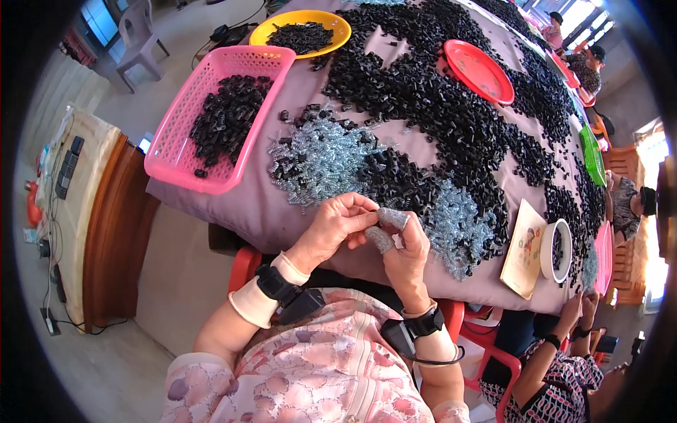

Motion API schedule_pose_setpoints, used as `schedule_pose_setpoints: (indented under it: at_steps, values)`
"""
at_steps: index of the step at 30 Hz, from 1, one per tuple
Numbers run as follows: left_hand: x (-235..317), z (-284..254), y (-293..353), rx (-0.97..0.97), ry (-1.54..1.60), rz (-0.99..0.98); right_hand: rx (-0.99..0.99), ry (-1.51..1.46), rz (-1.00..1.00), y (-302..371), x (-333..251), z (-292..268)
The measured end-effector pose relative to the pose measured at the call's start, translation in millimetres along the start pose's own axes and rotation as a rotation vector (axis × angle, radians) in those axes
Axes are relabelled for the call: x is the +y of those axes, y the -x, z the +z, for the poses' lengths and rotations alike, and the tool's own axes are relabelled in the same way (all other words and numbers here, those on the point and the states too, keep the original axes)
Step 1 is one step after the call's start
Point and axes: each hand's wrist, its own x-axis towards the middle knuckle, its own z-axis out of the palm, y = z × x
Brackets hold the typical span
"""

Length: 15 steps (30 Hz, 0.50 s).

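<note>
Low in the frame's middle, the left hand (pixel 331 227) and right hand (pixel 403 243), its fingertips in grey cots, pinch together on a part too small to make out. Such a tiny piece could slip from the grip and vanish among the glassy springs (pixel 321 158) just beyond. Farther up, matte black plastic bits (pixel 437 92) cover the cloth beside a pink latticed basket (pixel 176 141), yellow plate (pixel 268 28) and red plate (pixel 479 70).

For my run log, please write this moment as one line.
left hand: pinching small part | right hand: grey fingertip covers, meeting left | nearby: pile of clear-blue small pieces | pink plastic basket: black pieces
</note>
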Motion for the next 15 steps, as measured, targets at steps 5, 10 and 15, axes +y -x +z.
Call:
schedule_pose_setpoints:
  at_steps: [5, 10, 15]
  values:
    - [5, 2, 0, -0.041, -0.001, -0.073, -0.053, -0.187, 0.171, 3, 5, -2]
    - [-1, 8, -5, -0.082, 0.073, -0.117, -0.029, -0.456, 0.269, 8, 6, -5]
    - [-5, 23, -11, -0.038, 0.157, -0.139, 0.025, -0.604, 0.41, 12, 11, -15]
